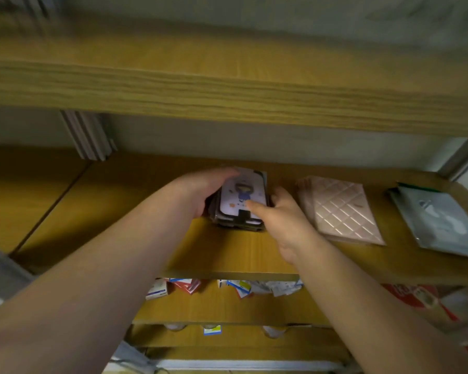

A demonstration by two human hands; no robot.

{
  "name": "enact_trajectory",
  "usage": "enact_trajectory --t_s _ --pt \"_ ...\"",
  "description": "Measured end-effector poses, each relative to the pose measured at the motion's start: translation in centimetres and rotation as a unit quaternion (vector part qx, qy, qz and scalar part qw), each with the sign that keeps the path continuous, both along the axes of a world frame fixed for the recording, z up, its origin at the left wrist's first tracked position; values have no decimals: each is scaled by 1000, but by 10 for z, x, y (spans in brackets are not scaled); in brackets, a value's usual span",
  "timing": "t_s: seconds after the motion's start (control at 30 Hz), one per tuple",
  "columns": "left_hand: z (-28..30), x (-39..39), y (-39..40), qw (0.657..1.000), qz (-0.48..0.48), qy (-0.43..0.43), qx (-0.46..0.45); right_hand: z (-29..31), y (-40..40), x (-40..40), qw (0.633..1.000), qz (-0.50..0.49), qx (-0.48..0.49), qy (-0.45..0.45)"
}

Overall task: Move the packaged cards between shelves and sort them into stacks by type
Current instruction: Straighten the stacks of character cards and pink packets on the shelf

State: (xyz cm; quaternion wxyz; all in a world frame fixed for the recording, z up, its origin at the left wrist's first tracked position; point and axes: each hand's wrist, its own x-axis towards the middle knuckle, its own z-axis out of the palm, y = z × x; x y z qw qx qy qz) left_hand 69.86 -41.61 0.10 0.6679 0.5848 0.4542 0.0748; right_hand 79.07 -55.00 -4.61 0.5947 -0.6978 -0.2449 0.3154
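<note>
A: Start at the left of the frame. What do you have there?

B: Your left hand [200,191] reaches in from the lower left and cups the left edge and far corner of the card stack [239,202] at the centre of the frame. The fingers curl over its far end, so that hand is grasping the stack.

A: And the stack itself?

B: It sits on the wooden shelf [227,252], squarely in the middle of the frame. The top card shows a small cartoon figure on a pale ground with a dark border. The cards beneath it are slightly fanned, their edges uneven.

A: Your right hand?

B: Your right hand [283,220] comes in from the lower right and presses against the right side of the stack, thumb lying on the top card near its lower edge. It grips the stack too, so both hands enclose it.

A: Further right?

B: Just beside your right hand lies a pink quilted stack [341,209], flat on the same shelf, apart from the first. At the right edge of the frame, a grey-blue packet stack [441,220] lies near the pink one, not touching it.

A: Below?

B: Blurred red, white and blue packages [227,287] lie on the lower shelf [227,309], too smeared to name more exactly.
</note>
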Motion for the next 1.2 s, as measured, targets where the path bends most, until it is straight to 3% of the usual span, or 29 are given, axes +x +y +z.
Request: enact_trajectory --t_s 0.1,0.2,0.33,0.5,0.63,0.87,1.03,1.2 --pt "-4 3 -8 999 -27 -6 24 -8 -2 -6 999 -18 40 -14" --pt "-9 -2 -11 996 12 -61 63 -11 -2 -6 997 -17 65 -34" --pt "-17 -18 -17 984 -5 -143 109 4 4 -8 997 -34 74 17" --pt "-19 -37 -23 926 -88 -249 271 11 13 -11 975 -50 184 -112" --pt "-25 -45 -22 918 -100 -291 250 0 3 -18 968 -22 200 -148" --pt "-40 -46 -26 932 -117 -212 270 -14 -6 -24 972 -1 167 -165" --pt "-34 -48 -17 918 -139 -185 322 -9 -3 -20 975 -7 138 -176" --pt "-36 -49 -12 907 -182 -152 349 -10 -6 -16 979 46 74 -186"
